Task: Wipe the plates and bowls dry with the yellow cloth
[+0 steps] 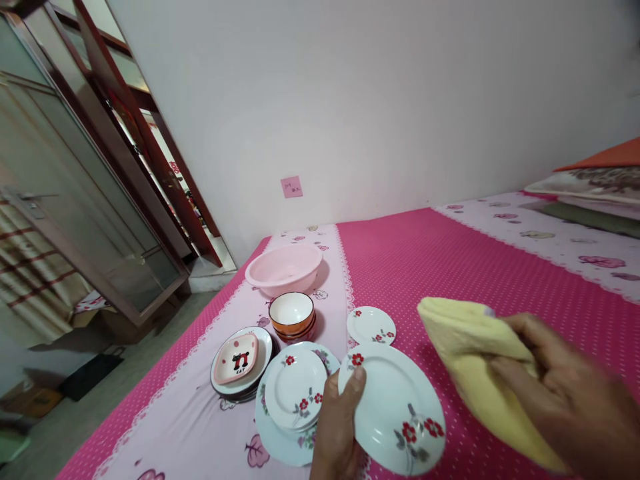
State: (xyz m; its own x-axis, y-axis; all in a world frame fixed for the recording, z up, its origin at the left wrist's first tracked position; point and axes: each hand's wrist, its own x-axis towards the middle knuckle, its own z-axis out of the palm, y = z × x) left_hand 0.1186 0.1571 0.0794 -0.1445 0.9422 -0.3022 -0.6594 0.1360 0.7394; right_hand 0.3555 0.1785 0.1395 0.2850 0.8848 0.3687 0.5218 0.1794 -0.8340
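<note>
My left hand (337,417) grips the left edge of a white plate (387,400) with red flowers, thumb on top, holding it tilted above the bed. To its right, my right hand (545,373) is closed around a folded yellow cloth (465,353), apart from the plate. Beyond the held plate lies a small flowered plate (370,320). On the left, another flowered plate (293,383) rests on a larger plate (277,447). A pink square cat dish (233,363) sits on a stack of dark-rimmed plates (215,377). Behind them stand stacked bowls (290,313).
A pink basin (280,270) sits near the wall on the pink patterned bedsheet (400,260). Folded bedding (600,183) is piled at the far right. On the left are a glass door (85,180) and the floor beside the bed.
</note>
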